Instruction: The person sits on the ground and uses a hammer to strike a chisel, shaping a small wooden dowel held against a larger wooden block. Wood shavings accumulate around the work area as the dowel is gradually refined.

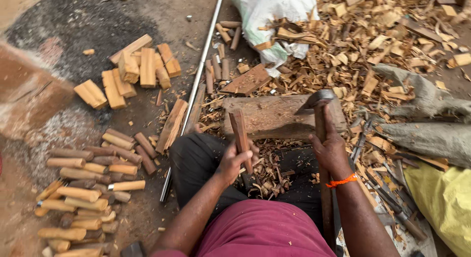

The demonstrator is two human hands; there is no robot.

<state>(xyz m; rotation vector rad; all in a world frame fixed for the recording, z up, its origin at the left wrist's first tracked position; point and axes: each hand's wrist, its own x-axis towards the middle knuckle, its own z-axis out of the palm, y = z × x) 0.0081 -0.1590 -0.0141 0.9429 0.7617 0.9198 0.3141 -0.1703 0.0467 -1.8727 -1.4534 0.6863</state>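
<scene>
My left hand [233, 161] is closed around a reddish wood stick [240, 134], standing it on the chopping block [274, 114] – my right hand [331, 151] wraps the adze handle [321, 134], blade resting on the block. Shaping is underway, I judge; next calls for a controlled lift and chop down the stick.

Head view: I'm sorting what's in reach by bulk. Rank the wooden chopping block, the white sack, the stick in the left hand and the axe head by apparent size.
1. Wooden chopping block
2. White sack, partly cut off by the frame and farther away, so its place against the block is unsure
3. Stick in the left hand
4. Axe head
</scene>
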